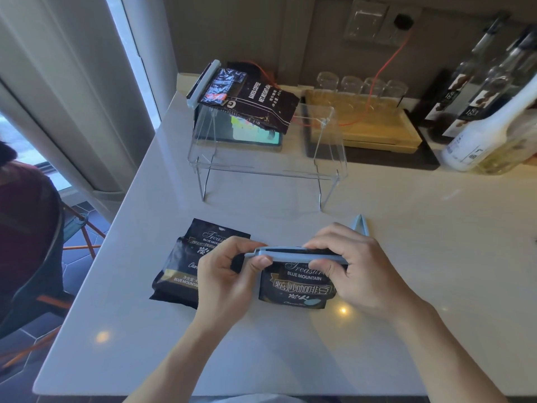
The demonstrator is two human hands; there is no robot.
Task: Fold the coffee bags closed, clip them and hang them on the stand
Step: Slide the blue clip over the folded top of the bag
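Head view: left hand (229,274) and right hand (353,266) both pinch the blue clip (293,253) across the folded top of a coffee bag (295,286) on the table (290,359). Clip's long axis runs left-right. Stand (267,167) lies straight ahead, beyond both hands.

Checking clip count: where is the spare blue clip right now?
In the head view, the spare blue clip lies on the counter beyond the right hand, right of the clear stand.

Black coffee bags (295,286) (gold and white lettering), pale blue clip (293,254), clear stand (267,167), white counter (377,257)
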